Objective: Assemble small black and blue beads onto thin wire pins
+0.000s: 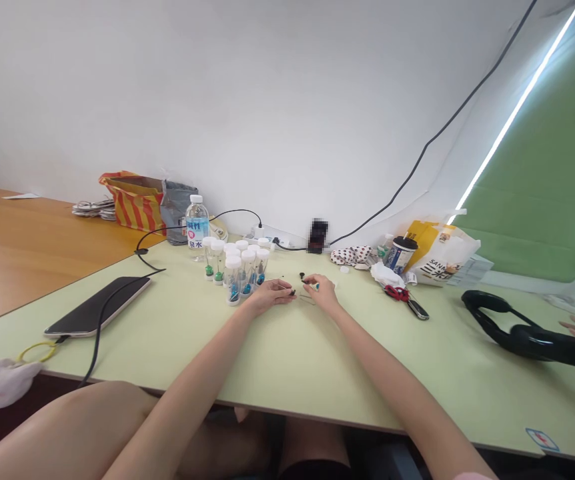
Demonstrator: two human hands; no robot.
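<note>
Small black part [292, 292] sits pinched in left hand [269, 294] grip low over the surface [287, 353], right hand [324, 292] grip pinching a teal-tipped bit [316, 286] close by (capped vials [240, 270] just left), likely mid fine-handling, next move needs steady fingertips.

A water bottle [197, 223] stands near the wall; a dark phone [98, 307] lies left; red scissors [400, 293] right.

A plain white wall [277, 100] runs along the far side. A pale green tabletop [317, 360] joins a brown wooden desk [22, 247] at left. A green blind [557, 187] hangs right, daylight edging it.
</note>
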